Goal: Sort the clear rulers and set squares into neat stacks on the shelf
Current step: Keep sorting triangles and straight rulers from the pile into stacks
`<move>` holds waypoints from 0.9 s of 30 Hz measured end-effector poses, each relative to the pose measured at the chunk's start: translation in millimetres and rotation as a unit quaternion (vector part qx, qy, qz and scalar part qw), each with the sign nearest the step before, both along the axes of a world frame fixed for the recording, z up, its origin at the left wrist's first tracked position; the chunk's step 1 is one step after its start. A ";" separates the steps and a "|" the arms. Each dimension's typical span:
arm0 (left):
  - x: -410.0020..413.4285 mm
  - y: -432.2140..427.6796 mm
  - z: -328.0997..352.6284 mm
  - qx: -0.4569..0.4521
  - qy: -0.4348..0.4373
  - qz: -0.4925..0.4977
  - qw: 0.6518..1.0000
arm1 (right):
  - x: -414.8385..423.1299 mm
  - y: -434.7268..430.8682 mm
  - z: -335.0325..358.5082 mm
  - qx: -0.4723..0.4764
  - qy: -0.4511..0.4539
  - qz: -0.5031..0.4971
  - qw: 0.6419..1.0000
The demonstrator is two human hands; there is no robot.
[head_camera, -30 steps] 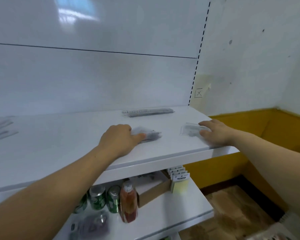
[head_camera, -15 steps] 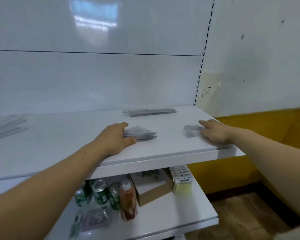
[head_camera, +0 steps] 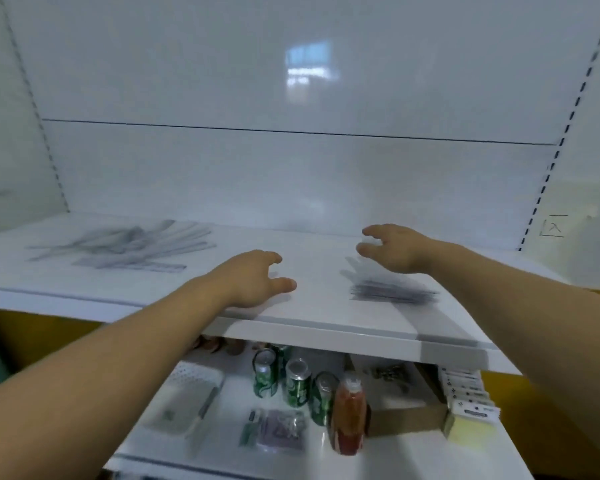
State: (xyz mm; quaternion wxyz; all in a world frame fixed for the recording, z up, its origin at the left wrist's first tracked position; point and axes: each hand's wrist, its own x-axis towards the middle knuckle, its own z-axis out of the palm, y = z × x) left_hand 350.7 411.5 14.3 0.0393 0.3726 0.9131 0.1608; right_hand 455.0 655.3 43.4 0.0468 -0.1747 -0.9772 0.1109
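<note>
A white shelf [head_camera: 326, 327] carries two groups of clear pieces. A loose, fanned pile of clear rulers [head_camera: 129, 245] lies at the left rear. A blurred stack of clear set squares [head_camera: 392, 289] sits near the front right. My left hand [head_camera: 257, 282] hovers over bare shelf in the middle, fingers loosely curled, holding nothing. My right hand [head_camera: 395, 247] is raised just above and behind the set-square stack, fingers spread and bent, with nothing in it. The picture is motion-blurred.
The lower shelf [head_camera: 222, 455] holds three green cans [head_camera: 295, 382], a red bottle [head_camera: 349, 414], a cardboard box [head_camera: 406, 410], a white tray [head_camera: 184, 400], small packets [head_camera: 278, 431] and a row of cards [head_camera: 468, 396]. A white back panel rises behind; a slotted upright [head_camera: 551, 161] stands at right.
The camera has swung left, bringing the ruler pile into view. Both hands have lifted off the pieces they were touching; the left now hovers left of the set-square stack.
</note>
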 end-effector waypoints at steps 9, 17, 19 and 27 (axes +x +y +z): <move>-82.1 -213.3 -1.3 -0.010 0.011 0.132 0.991 | -152.6 -204.1 -1.1 -0.008 -0.021 0.147 0.989; -147.5 -342.3 -2.6 -0.002 -0.002 0.221 0.975 | -244.6 -327.6 -20.3 0.002 -0.038 0.205 0.978; -162.0 -352.9 -3.2 0.003 -0.001 0.222 0.975 | -261.5 -339.1 -21.0 0.003 -0.043 0.202 0.978; -229.5 -338.0 -8.1 0.016 0.010 0.200 0.980 | -338.0 -348.2 -28.4 -0.006 -0.030 0.192 0.981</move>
